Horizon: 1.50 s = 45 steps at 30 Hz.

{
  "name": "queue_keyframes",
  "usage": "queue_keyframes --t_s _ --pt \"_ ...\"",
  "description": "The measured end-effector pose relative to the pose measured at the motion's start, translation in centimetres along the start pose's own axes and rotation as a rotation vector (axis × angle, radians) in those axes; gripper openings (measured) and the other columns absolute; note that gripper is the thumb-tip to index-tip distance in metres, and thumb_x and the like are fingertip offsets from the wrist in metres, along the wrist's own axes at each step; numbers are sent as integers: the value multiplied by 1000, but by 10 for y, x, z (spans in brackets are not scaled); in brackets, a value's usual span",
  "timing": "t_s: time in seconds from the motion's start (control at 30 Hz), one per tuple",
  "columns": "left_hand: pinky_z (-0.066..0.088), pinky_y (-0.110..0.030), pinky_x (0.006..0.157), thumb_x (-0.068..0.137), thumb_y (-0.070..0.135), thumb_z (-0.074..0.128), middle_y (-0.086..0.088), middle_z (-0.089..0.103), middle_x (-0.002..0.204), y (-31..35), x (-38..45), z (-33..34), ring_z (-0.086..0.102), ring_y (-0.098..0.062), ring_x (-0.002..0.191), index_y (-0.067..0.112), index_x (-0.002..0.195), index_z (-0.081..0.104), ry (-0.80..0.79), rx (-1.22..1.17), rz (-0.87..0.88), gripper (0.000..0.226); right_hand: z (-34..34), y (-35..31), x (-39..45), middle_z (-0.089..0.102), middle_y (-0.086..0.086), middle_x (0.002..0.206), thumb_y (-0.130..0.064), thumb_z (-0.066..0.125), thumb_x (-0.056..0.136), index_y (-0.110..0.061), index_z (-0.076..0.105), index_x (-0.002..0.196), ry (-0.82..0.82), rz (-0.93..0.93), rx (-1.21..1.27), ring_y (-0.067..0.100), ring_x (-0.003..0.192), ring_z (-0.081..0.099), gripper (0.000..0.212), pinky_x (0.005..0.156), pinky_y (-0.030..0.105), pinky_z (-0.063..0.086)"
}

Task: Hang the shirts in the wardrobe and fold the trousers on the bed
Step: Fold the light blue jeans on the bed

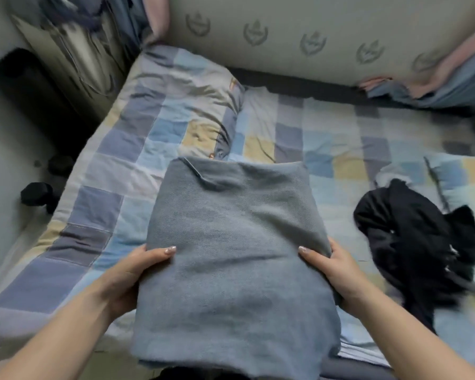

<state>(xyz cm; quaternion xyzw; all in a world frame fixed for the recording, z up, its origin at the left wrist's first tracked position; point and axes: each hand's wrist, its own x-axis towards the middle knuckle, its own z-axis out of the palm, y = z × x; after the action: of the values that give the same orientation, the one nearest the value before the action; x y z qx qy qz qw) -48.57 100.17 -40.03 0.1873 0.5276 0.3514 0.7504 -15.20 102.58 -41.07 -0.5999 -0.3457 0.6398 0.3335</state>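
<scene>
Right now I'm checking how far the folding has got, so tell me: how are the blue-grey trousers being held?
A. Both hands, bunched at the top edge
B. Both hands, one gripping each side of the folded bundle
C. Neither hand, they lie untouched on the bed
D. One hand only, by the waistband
B: the left hand and right hand each grip a side of the folded trousers, thumbs on top.

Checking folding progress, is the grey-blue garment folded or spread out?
Folded: the grey-blue garment forms a compact layered rectangle, gripped at its sides by both hands.
</scene>
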Motion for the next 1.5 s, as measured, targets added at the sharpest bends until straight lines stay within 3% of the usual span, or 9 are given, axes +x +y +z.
queue_keyframes --t_s 0.1,0.2,0.27,0.37,0.5,0.67,0.97,1.2,1.5 --pt "56 -30 51 59 21 76 -17 74 82 14 -9 35 72 -25 67 4 77 78 -127 47 -62 24 -23 -12 -54 75 2 95 -8 65 81 -12 61 111 88 -18 66 13 84 71 30 64 20 55" --pt "56 -30 52 75 17 60 -15 74 80 27 -9 61 72 -24 66 6 73 78 -232 127 -144 22 -33 -10 -109 74 3 99 -12 67 79 -12 60 115 251 -56 140 14 88 71 36 67 22 55" --pt "57 -31 53 64 17 72 -15 74 81 36 -12 80 72 -25 66 5 73 78 -324 197 -183 17 -33 -5 -145 73 2 103 -20 70 73 -15 59 117 368 -94 191 16 93 70 45 69 23 55" --pt "57 -32 54 38 24 91 -15 74 78 43 -15 103 72 -25 65 5 72 78 -477 314 -220 41 -25 10 -194 72 5 109 -22 71 72 -15 60 118 503 -138 284 19 99 69 48 74 26 57" --pt "57 -31 53 68 25 61 -16 73 75 31 -31 140 72 -26 63 4 70 78 -607 465 -301 27 -5 42 -271 74 6 101 -19 70 70 -8 60 115 735 -173 428 17 89 71 47 67 23 56" --pt "56 -30 53 60 13 68 -15 73 75 -3 -62 184 71 -25 63 6 70 78 -800 661 -385 15 22 81 -355 74 6 98 -16 71 72 -7 60 114 995 -191 557 18 85 72 45 64 25 57" --pt "57 -35 55 66 18 63 -21 72 85 -118 -141 262 71 -31 70 -1 98 65 -1039 943 -577 37 66 173 -498 75 2 88 -15 70 74 -11 63 105 1352 -176 750 14 75 72 33 56 21 54" --pt "57 -36 58 65 20 65 -21 72 91 -247 -235 319 72 -32 76 2 86 77 -1218 1131 -652 30 87 256 -629 75 2 78 -7 65 84 -10 63 100 1617 -142 821 14 67 71 16 51 20 53" --pt "58 -37 69 67 27 68 -18 70 108 -418 -387 372 69 -33 95 8 99 75 -1492 1327 -772 38 107 352 -803 75 0 93 -14 69 84 -19 63 108 1873 -108 883 17 84 72 25 66 26 55"
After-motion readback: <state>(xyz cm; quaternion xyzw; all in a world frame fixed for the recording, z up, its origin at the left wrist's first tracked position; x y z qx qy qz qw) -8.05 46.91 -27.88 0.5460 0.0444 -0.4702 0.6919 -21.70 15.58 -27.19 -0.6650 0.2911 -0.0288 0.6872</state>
